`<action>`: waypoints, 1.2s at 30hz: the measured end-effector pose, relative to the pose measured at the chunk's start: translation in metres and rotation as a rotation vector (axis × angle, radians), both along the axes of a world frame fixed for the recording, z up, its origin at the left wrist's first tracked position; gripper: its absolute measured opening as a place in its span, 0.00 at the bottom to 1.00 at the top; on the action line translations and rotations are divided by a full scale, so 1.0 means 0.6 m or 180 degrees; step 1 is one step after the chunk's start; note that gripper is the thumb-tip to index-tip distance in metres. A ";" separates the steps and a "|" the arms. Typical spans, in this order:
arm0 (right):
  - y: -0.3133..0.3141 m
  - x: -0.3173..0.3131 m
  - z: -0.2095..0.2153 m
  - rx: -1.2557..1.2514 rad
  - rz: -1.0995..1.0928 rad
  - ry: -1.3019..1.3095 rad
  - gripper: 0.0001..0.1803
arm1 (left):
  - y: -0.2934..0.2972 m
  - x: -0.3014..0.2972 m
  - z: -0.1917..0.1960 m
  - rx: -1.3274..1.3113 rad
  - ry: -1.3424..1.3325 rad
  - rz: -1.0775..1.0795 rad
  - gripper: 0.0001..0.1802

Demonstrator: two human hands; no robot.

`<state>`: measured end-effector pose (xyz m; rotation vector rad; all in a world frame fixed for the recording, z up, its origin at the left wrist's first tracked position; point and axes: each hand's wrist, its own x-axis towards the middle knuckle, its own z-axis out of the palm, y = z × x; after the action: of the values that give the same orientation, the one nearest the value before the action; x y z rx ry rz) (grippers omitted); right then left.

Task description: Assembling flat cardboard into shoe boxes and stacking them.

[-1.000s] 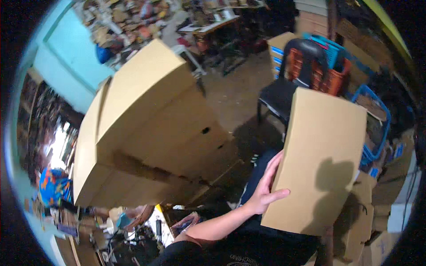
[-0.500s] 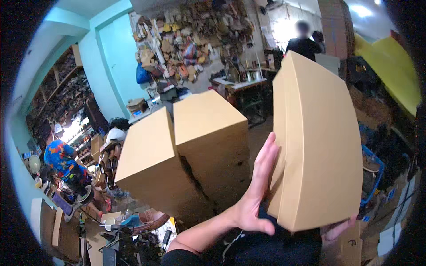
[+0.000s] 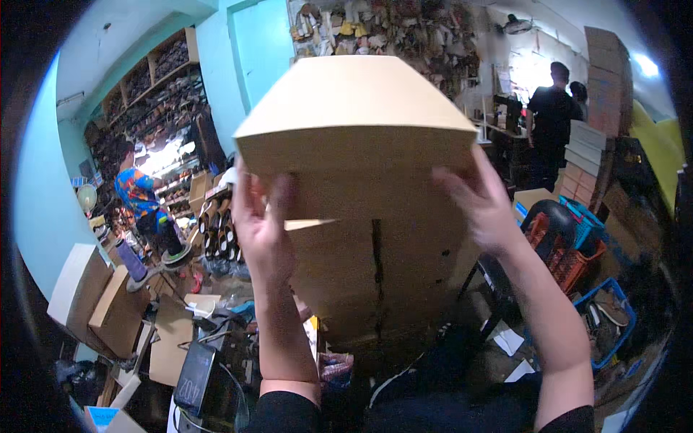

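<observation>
A plain tan cardboard box is held up in front of me, its pale top lit and its near side in shadow. My left hand grips its left side, thumb against the near face. At the opposite side my right hand has its thumb on the near face too, slightly blurred. Behind and below the held box stand larger brown boxes with a dark gap between them. A pale sliver of a top edge shows near my left hand. Whether the held box touches them is hidden.
A person in a bright patterned shirt stands left by shoe shelves; another in black is far right. Blue basket with shoes and orange crate lie right. A phone and cardboard pieces are at lower left.
The tan box has moved from my right to in front of me and now lies level, above the brown boxes. My left hand has closed on its side. The view has turned left.
</observation>
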<state>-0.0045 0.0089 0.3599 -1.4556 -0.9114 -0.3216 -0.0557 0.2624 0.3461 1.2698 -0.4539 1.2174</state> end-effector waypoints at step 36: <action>-0.130 0.300 -0.066 -0.0356 -0.0395 0.1032 0.48 | 0.156 0.126 -0.158 0.0287 -0.0084 0.0456 0.34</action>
<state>0.1754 -0.0694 0.3204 -1.6148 -0.5862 -0.1206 0.0197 0.3558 0.2515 1.3833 -0.4473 1.3478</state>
